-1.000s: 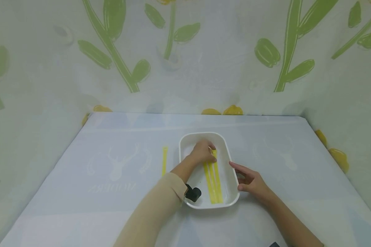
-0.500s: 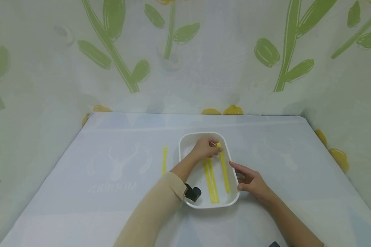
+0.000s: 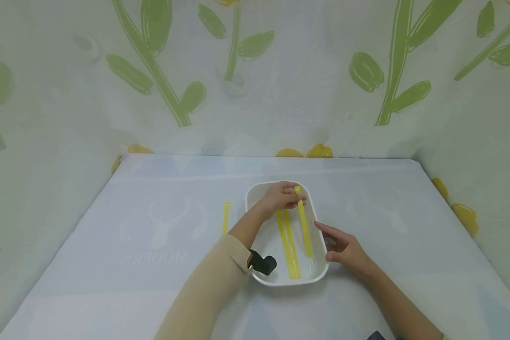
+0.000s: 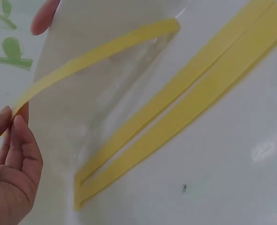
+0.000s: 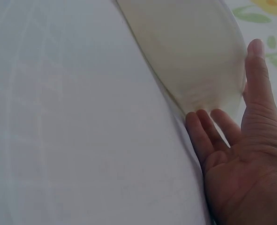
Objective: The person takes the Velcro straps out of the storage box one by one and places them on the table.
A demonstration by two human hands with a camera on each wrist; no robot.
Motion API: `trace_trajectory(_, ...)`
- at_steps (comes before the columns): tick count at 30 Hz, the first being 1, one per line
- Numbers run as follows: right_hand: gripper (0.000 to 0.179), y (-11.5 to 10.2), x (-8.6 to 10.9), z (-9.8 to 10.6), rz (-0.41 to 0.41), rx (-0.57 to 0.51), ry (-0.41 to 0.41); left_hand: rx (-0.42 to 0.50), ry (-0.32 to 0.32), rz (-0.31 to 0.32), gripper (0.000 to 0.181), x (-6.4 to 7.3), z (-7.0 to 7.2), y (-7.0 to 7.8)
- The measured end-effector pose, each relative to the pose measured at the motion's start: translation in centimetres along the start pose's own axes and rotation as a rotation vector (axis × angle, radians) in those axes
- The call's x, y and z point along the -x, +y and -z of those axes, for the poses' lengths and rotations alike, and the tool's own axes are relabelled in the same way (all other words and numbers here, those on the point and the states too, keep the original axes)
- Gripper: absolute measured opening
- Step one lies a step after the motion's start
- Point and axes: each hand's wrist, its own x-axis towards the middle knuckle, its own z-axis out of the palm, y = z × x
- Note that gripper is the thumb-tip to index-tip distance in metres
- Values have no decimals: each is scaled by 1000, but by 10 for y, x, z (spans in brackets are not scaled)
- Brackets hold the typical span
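A white plastic tub (image 3: 287, 284) stands on the table. Inside it, my left hand (image 3: 278, 197) pinches a flat yellow strip (image 3: 304, 226) near its far end, between thumb and fingers. The left wrist view shows the held strip (image 4: 101, 53) bowing away from the fingertips, its other end low over the tub floor. Two more yellow strips (image 3: 290, 250) lie side by side on that floor. Outside, my right hand (image 3: 344, 248) rests its fingers against the tub's right side; in the right wrist view its thumb (image 5: 257, 70) is at the rim.
Left of the tub, another yellow strip (image 3: 226, 219) with a slotted end lies on the table, partly hidden by the left arm. A pale cloth (image 3: 153, 283) covers the table. Behind it rises a wall covering (image 3: 297, 71) printed with green leaves.
My left hand has drawn one yellow strip from beside the other two, to the right, and then raised its far end. The right hand stays at the tub's side.
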Motion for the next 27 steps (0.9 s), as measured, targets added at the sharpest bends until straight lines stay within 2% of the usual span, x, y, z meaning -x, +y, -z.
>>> trace_trajectory(7, 66, 0, -1, 0, -8, -3, -6, 151, -48, -23, 54, 3, 9, 11)
trace_trajectory(13, 66, 0, -2, 1, 0, -37, -16, 236, -49, -74, 55, 5, 17, 22)
trace_trajectory(17, 65, 1, -2, 1, 9, -53, -26, 221, -46, -106, 49, 7, 25, 28)
trace_trajectory(21, 66, 1, -2, 2, 19, -92, -36, 161, -34, -118, 45, 11, 33, 34)
trace_trajectory(27, 67, 1, -1, 3, 33, -108, -36, 67, 4, -122, 57, 16, 48, 37)
